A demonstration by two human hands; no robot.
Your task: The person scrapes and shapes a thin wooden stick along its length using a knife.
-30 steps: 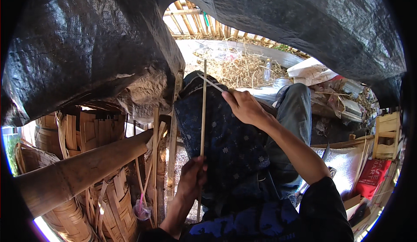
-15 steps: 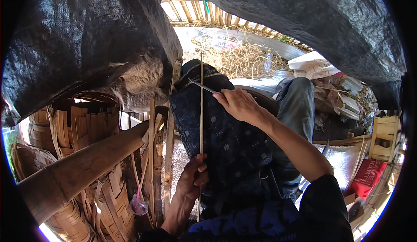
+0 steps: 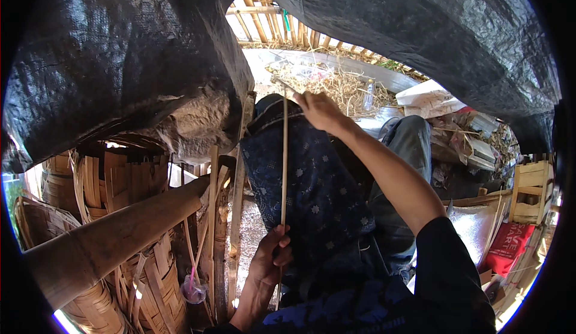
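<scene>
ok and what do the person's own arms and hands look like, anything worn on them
The left hand and right hand are bare: no glove, watch or ring shows. The right sleeve is black and plain, ending near the elbow. Little of the left sleeve shows.

Your strip (image 3: 284, 172) runs lengthwise above the cloth (image 3: 321, 196) on your lap, your left grip (image 3: 273, 253) at its nearer part, your right grip (image 3: 321, 112) beside its far end. Left of you, a pole (image 3: 120, 238) crosses over baskets (image 3: 159, 280); a cup (image 3: 194, 291) sits right of them. Straw (image 3: 345, 82) lies ahead, a bottle (image 3: 368, 97) at its right. Far right, a bag (image 3: 510, 247) lies nearer you than a crate (image 3: 531, 191).
</scene>
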